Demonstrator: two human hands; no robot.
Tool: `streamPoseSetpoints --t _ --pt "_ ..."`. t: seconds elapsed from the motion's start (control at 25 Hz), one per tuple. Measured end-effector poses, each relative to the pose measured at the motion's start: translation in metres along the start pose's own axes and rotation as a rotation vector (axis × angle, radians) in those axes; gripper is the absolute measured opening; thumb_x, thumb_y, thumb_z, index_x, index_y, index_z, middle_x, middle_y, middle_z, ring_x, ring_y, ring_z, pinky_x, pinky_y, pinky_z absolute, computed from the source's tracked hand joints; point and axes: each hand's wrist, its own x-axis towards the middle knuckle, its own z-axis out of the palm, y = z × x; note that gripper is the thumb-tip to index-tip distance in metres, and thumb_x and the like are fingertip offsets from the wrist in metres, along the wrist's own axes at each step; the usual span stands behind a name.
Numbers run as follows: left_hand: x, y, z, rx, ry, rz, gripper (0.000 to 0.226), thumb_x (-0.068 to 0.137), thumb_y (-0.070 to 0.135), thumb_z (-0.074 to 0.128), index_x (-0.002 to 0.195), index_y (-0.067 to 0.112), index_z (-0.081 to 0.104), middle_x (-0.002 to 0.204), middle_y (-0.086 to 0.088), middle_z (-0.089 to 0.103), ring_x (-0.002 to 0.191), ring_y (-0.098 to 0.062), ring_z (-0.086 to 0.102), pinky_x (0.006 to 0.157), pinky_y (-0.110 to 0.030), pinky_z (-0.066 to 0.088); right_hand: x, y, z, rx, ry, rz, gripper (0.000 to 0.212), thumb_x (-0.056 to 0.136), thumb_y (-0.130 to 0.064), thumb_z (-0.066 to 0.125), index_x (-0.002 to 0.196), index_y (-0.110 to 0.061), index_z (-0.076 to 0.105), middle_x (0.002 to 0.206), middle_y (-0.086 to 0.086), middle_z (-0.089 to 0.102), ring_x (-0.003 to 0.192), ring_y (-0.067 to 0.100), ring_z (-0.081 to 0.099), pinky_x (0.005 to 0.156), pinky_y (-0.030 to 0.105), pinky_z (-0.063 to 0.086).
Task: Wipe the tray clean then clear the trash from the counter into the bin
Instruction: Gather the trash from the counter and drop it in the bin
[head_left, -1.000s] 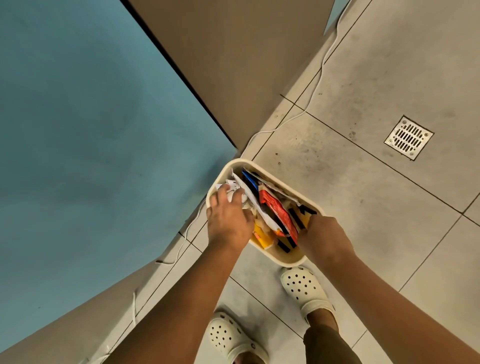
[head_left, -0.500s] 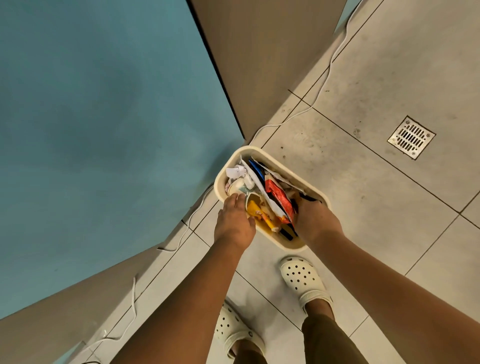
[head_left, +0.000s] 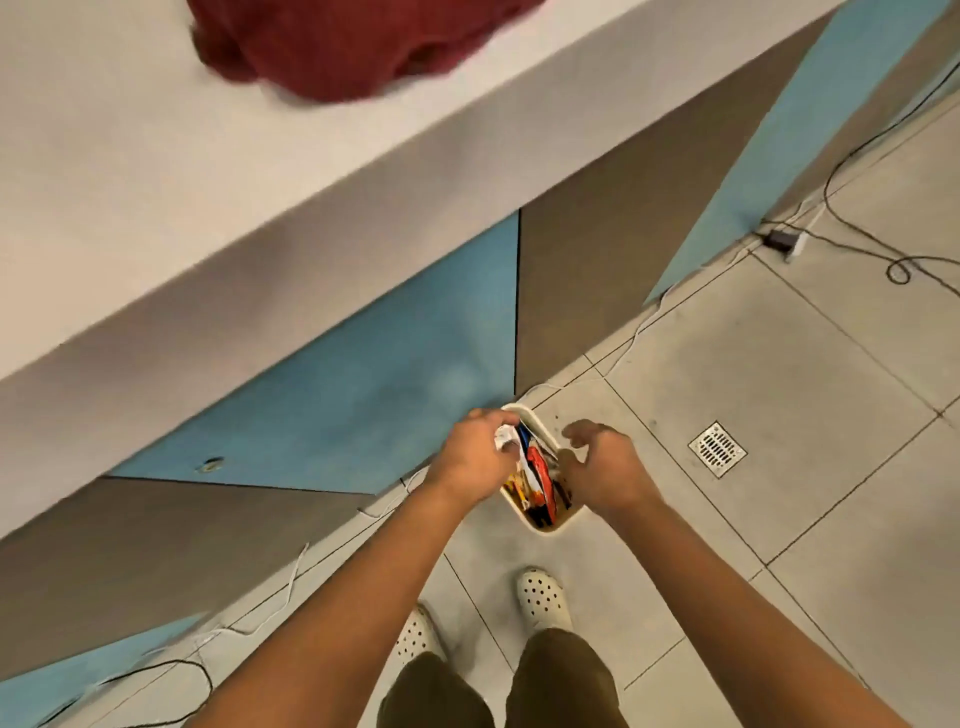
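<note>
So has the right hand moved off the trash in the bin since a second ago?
Yes. The right hand has lifted from inside the bin, and now hangs open over its rim on the floor drain side.

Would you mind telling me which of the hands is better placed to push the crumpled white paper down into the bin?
The left hand: its fingers are already at the crumpled white paper over the bin. The right hand hovers open beside the rim.

Your bin (head_left: 540, 423) sits on the floor (head_left: 779, 364) between your hands, ahead of your feet; the drain (head_left: 718, 449) lies right, the tabletop (head_left: 156, 171) above.
</note>
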Motion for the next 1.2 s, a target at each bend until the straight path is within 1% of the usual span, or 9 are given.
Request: streamPoseSetpoints --t 0.12,0.2,0.32,0.4,0.52,0.64,0.92,1.04,1.2 --pt "-0.062 0.048 -0.057 -0.144 0.112 0.077 0.037 0.089 0.016 0.056 0.126 0.021 0.056 0.129 -0.003 0.053 0.100 -0.017 0.057 0.095 -0.025 0.043 -0.038 -0.065 -0.053 0.096 0.076 -0.154 0.034 0.089 -0.022 0.056 0.122 -0.014 0.056 0.118 0.005 0.061 0.103 0.022 0.058 0.084 0.024 0.043" --pt "-0.102 0.072 -0.095 -0.203 0.197 0.156 0.038 0.090 0.015 0.056 0.127 0.021 0.055 0.126 0.000 0.055 0.091 -0.011 0.055 0.090 -0.022 0.044 -0.065 -0.107 -0.087 0.139 0.108 -0.275 0.032 0.088 -0.024 0.057 0.119 -0.016 0.057 0.112 0.003 0.062 0.096 0.017 0.058 0.079 0.022 0.045" --pt "-0.152 0.089 -0.148 -0.263 0.297 0.270 0.037 0.090 0.016 0.056 0.127 0.021 0.054 0.118 0.006 0.055 0.077 -0.003 0.054 0.069 -0.007 0.044 -0.104 -0.165 -0.122 0.144 0.178 -0.442 0.027 0.087 -0.021 0.059 0.113 -0.014 0.061 0.096 -0.003 0.060 0.086 0.012 0.055 0.072 0.019 0.041" --pt "-0.179 0.089 -0.184 -0.296 0.379 0.308 0.035 0.090 0.015 0.057 0.125 0.020 0.056 0.117 0.004 0.058 0.077 -0.006 0.054 0.067 -0.010 0.043 -0.122 -0.200 -0.131 0.151 0.204 -0.501 0.026 0.086 -0.018 0.059 0.111 -0.013 0.062 0.091 -0.002 0.059 0.085 0.013 0.054 0.074 0.019 0.037" --pt "-0.213 0.071 -0.235 -0.351 0.501 0.311 0.033 0.090 0.016 0.057 0.123 0.021 0.057 0.116 0.003 0.059 0.081 -0.010 0.056 0.066 -0.015 0.045 -0.140 -0.255 -0.127 0.143 0.219 -0.562 0.025 0.087 -0.019 0.058 0.111 -0.013 0.062 0.093 0.000 0.058 0.085 0.015 0.052 0.073 0.021 0.035" --pt "-0.242 0.033 -0.285 -0.388 0.597 0.295 0.032 0.091 0.018 0.055 0.122 0.022 0.057 0.110 0.006 0.056 0.075 -0.010 0.057 0.058 -0.005 0.042 -0.156 -0.314 -0.103 0.136 0.184 -0.624 0.024 0.087 -0.019 0.057 0.110 -0.013 0.062 0.094 0.001 0.059 0.083 0.015 0.051 0.063 0.023 0.036" --pt "-0.283 -0.054 -0.373 -0.450 0.759 0.225 0.032 0.090 0.014 0.056 0.121 0.019 0.058 0.101 0.008 0.057 0.064 -0.003 0.051 0.059 0.003 0.039 -0.173 -0.414 -0.040 0.107 0.103 -0.682 0.022 0.088 -0.019 0.056 0.108 -0.014 0.062 0.100 0.003 0.062 0.084 0.014 0.052 0.058 0.008 0.033" --pt "-0.286 -0.085 -0.397 -0.463 0.795 0.195 0.032 0.089 0.015 0.057 0.120 0.020 0.059 0.100 0.008 0.058 0.067 -0.002 0.051 0.062 -0.001 0.041 -0.173 -0.439 -0.021 0.121 0.071 -0.676 0.021 0.087 -0.019 0.056 0.107 -0.014 0.062 0.101 0.003 0.062 0.087 0.015 0.052 0.067 0.019 0.037" --pt "-0.273 -0.123 -0.424 -0.498 0.849 0.127 0.030 0.088 0.014 0.058 0.117 0.021 0.060 0.100 0.008 0.058 0.069 -0.002 0.051 0.062 -0.001 0.041 -0.156 -0.463 -0.002 0.098 0.041 -0.669 0.021 0.087 -0.019 0.056 0.106 -0.015 0.063 0.102 0.001 0.062 0.088 0.016 0.055 0.078 0.021 0.035"
